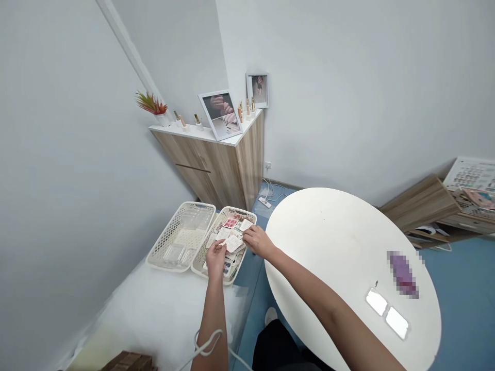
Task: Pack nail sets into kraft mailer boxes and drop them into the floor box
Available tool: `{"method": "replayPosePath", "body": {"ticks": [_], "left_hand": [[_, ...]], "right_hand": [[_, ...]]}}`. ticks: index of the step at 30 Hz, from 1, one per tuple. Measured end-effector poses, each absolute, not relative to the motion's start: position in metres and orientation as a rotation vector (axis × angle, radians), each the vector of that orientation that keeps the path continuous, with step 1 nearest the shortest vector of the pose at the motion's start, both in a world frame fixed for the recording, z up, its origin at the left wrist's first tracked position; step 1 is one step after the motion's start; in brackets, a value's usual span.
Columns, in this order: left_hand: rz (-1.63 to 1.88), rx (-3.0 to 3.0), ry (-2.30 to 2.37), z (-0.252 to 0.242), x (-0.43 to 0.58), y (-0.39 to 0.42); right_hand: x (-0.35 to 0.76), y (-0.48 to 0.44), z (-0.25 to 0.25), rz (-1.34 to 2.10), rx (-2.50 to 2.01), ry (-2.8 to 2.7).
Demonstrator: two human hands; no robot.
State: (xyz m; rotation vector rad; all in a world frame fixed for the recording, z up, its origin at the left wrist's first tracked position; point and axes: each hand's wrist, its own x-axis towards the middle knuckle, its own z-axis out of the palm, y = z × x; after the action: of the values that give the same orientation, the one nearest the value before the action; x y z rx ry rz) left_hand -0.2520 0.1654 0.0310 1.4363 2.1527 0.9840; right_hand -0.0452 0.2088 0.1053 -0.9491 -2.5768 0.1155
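A white perforated basket [198, 253] holds many small cards, some white and some with red or dark patterns. Over its lower left part, my left hand [215, 256] pinches the edge of a white card [233, 243]. My right hand [257, 240] is at the basket's right side, fingers closed at the edge of another white card [246, 225]. Beside it on the left stands a second white basket [153, 253] with clear plastic boxes [175, 253] inside.
A round white table [320, 221] fills the right, with a blurred purple item [403, 273]. Behind the baskets stands a wooden cabinet [216, 170] bearing picture frames [222, 114], small bottles and a plant [152, 104]. A cable [209, 342] crosses near my left forearm.
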Motion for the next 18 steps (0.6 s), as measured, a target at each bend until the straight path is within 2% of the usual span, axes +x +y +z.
{"method": "replayPosePath", "body": {"ticks": [6,10,18], "left_hand": [[0.611,1.726,2.317,0.044,-0.281,0.147],[0.641,1.900,2.359,0.045,-0.276,0.131],[0.829,1.978,2.403,0.026,-0.271,0.117]], "right_hand": [[-0.069,0.239,0.096,0.227,-1.321,-2.611],[-0.083,0.260,0.088,0.234,-1.564,-2.743],[-0.105,0.269,0.064,0.340,-1.750,-2.857]]}}
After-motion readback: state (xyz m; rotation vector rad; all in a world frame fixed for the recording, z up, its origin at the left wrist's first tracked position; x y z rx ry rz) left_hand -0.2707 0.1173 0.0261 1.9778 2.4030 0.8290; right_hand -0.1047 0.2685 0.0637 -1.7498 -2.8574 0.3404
